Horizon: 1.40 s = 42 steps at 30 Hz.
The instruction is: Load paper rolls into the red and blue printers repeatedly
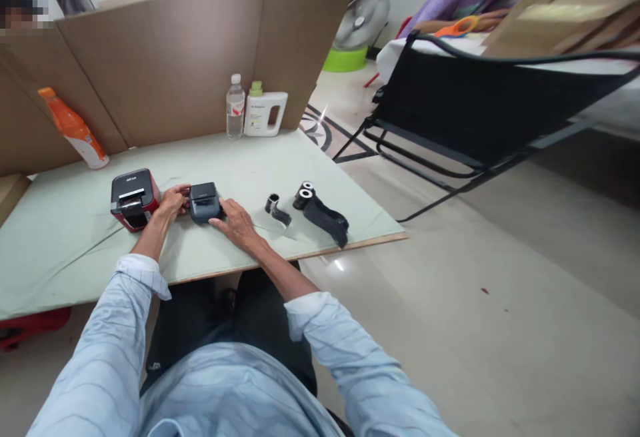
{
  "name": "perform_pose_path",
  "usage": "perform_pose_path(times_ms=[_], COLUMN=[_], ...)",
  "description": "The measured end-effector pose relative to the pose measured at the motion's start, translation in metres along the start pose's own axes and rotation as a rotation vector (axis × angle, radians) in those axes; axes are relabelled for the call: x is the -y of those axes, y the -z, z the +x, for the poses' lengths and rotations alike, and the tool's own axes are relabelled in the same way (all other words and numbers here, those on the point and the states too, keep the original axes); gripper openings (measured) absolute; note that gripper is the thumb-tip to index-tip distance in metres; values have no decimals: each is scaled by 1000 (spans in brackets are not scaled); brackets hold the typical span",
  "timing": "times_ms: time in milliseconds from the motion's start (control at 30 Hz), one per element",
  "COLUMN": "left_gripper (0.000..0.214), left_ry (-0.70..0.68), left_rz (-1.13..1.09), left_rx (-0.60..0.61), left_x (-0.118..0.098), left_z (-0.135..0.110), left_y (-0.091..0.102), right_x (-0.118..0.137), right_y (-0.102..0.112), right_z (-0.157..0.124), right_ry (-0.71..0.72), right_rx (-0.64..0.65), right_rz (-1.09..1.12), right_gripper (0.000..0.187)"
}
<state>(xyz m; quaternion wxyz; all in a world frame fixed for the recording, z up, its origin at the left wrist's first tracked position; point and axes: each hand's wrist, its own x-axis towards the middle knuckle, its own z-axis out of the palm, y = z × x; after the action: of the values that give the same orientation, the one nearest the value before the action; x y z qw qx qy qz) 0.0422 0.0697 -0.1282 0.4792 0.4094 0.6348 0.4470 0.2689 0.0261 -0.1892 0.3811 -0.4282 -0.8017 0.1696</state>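
Observation:
Between my two hands a small dark grey portable label printer (203,207) sits on the table. My left hand (174,201) reaches to its left side, with its fingers closed against that edge. My right hand (236,222) grips the printer's right side and its lower front corner. Just left of my left hand stands a larger black and red label printer (134,192). To the right of my right hand lies a small roll with a dark glossy strip (278,210). Beyond that is a larger pair of black ribbon rolls (320,214), their loose black lengths trailing toward the table's edge.
A brown cardboard partition (190,57) rises behind the pale green table (240,164). Before it stand an orange bottle (75,129), a clear water bottle (235,109) and a white jug (265,116). A black folding chair (470,110) is at the right, with a person beyond.

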Motion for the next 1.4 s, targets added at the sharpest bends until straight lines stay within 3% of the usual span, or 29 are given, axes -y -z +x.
perform_pose_path(times_ms=[333, 533, 800, 1133, 1233, 1400], left_gripper=[67, 70, 73, 39, 38, 43], left_ry=[-153, -198, -220, -248, -235, -256], left_rz=[-62, -34, 10, 56, 55, 64], left_rx=[7, 103, 134, -51, -107, -45], left_x=[3, 0, -4, -11, -13, -12], left_z=[-29, -29, -30, -14, -6, -3], left_y=[4, 9, 13, 1, -4, -3], right_x=[9, 8, 8, 7, 6, 6], right_y=[5, 5, 4, 2, 1, 3], right_z=[1, 1, 1, 0, 0, 1], right_ry=[1, -3, 6, 17, 11, 8], right_rx=[5, 11, 3, -10, -13, -1], right_rz=[14, 35, 46, 53, 56, 47], right_gripper=[46, 49, 48, 49, 50, 49])
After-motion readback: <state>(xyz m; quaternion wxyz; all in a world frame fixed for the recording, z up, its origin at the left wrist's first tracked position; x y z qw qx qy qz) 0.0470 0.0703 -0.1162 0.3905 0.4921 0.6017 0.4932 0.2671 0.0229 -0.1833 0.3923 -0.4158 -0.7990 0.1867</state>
